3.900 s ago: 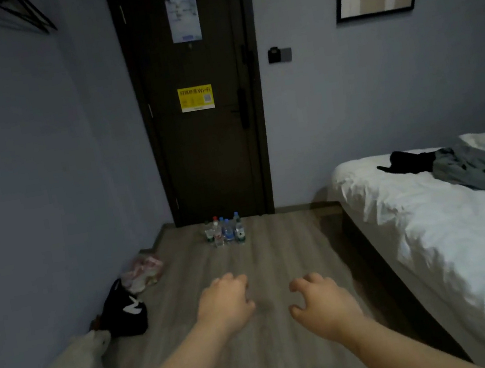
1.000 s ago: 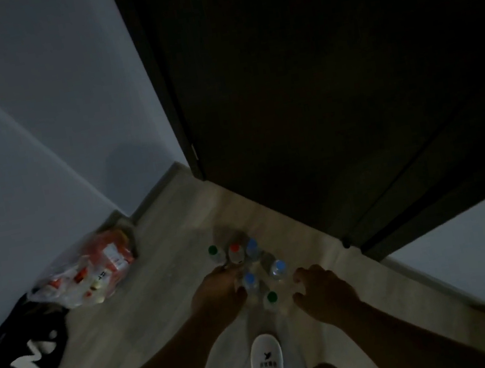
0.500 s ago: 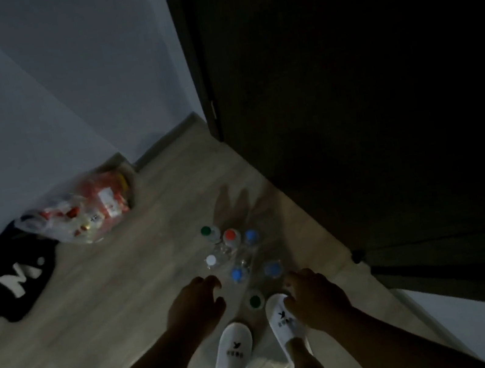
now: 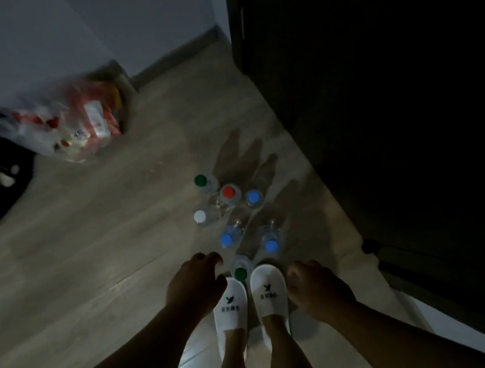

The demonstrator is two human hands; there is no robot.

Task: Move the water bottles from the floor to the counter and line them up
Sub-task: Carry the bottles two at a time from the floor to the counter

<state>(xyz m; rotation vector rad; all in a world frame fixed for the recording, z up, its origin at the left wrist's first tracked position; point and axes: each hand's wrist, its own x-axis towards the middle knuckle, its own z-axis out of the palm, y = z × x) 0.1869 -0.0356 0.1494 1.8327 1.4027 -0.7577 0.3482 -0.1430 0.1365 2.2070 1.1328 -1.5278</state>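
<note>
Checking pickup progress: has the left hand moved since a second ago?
Yes. The left hand has drawn back off the white-capped bottle it covered, toward the slippers.

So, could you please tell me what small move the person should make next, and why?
Probably lower the left hand onto the nearest green-capped bottle and grip its neck. That hand and the right hand hold nothing, all seven bottles stand on the floor, and that one is just ahead of the slippers, nearest the left fingers.
</note>
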